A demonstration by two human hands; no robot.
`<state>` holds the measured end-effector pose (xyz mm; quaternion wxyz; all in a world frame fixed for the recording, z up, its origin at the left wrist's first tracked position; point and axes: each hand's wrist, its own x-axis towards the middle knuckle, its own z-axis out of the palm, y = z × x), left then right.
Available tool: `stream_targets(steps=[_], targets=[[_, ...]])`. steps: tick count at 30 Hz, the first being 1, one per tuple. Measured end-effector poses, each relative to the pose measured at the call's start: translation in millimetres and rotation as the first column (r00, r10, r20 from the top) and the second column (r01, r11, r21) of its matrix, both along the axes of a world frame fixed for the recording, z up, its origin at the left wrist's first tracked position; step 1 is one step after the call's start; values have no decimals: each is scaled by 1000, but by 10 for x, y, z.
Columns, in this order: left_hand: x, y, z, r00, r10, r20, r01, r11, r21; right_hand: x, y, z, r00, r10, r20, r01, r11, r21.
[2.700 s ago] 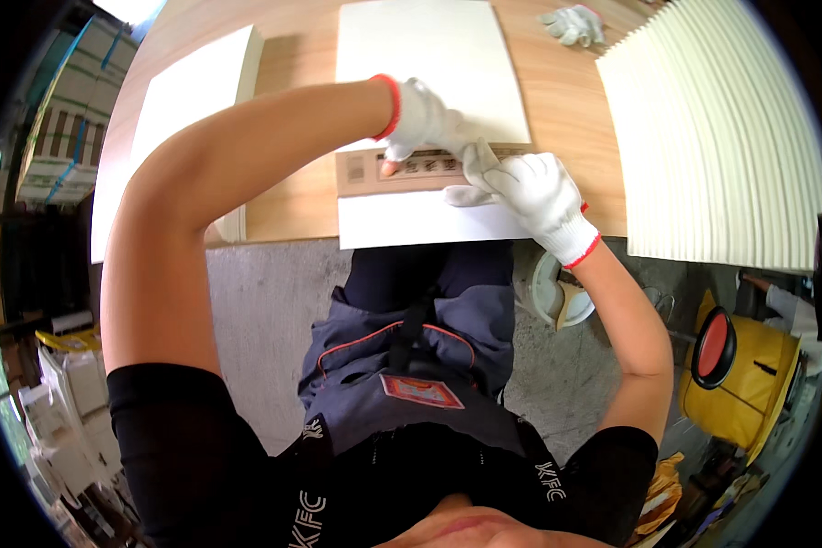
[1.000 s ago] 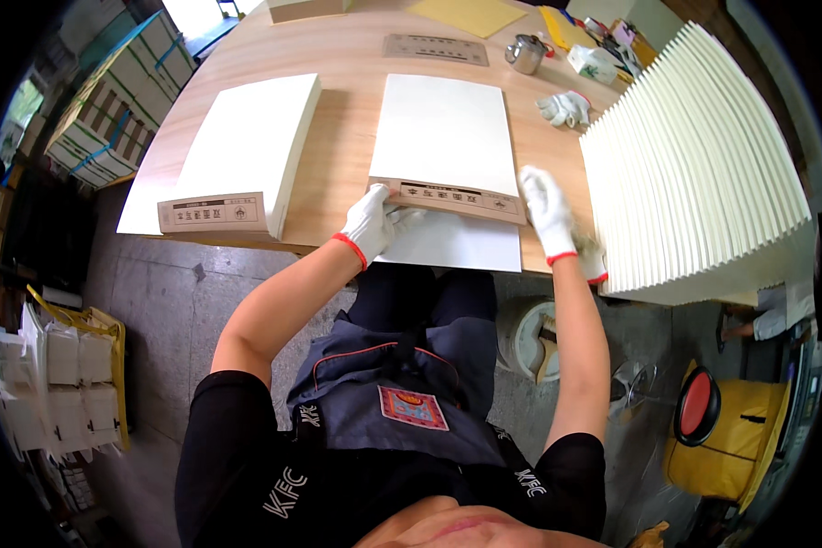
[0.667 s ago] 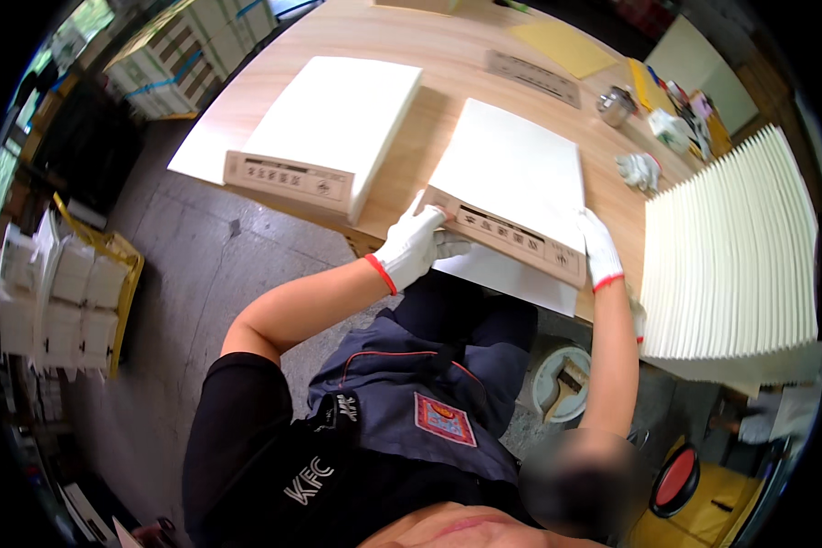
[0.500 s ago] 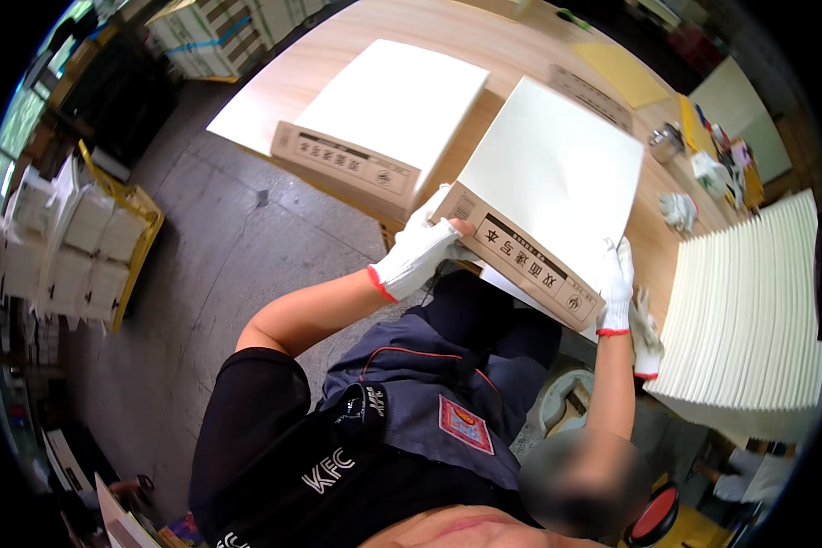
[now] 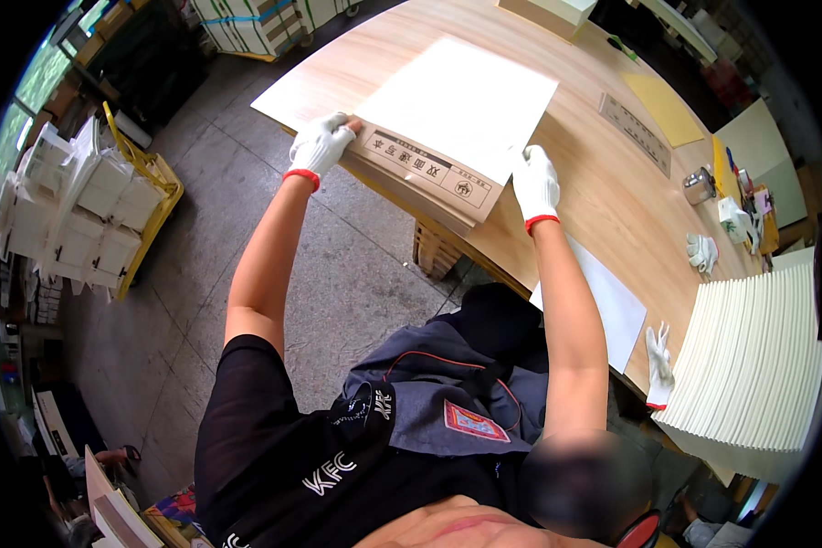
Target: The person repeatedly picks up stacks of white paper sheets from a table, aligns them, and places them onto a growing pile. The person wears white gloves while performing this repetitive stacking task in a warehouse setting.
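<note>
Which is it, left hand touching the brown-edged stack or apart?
Touching: the head view shows the left hand on the brown-edged stack, bare thumb tip over its corner.

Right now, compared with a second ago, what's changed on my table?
The pad moved left, from over the white sheet onto the left stack. Your left hand kept hold of its left end; your right hand came to its right edge. The sheet, cup and cream stack stayed put.

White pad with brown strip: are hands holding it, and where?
Left hand holds the left end of the brown strip; right hand is at the right edge of the pad, grip unclear.
</note>
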<state>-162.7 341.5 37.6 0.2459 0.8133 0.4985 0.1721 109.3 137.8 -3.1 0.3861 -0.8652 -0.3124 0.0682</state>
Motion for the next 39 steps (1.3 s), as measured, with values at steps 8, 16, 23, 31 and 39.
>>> stream_targets(steps=[8, 16, 23, 31, 39], targets=[[-10, 138, -312, 964, 8, 267, 6, 999, -52, -146, -67, 138, 999, 37, -25, -41, 989, -145], [83, 441, -376, 974, -181, 136, 187, 982, -29, 4, -220, -30, 981, 126, 151, -118, 991, -58], [1117, -504, 384, 709, -701, 84, 465, 553, 691, -391, -810, 387, 965, 226, 131, -247, 951, 183], [2480, -3334, 1817, 56, -998, -15, 726, 30, 688, -472, -2112, 307, 964, 236, 126, -250, 962, 113], [3349, -5303, 2551, -227, -970, -86, 611, -211, 763, -499, -3146, 286, 992, 124, -19, -121, 986, 113]])
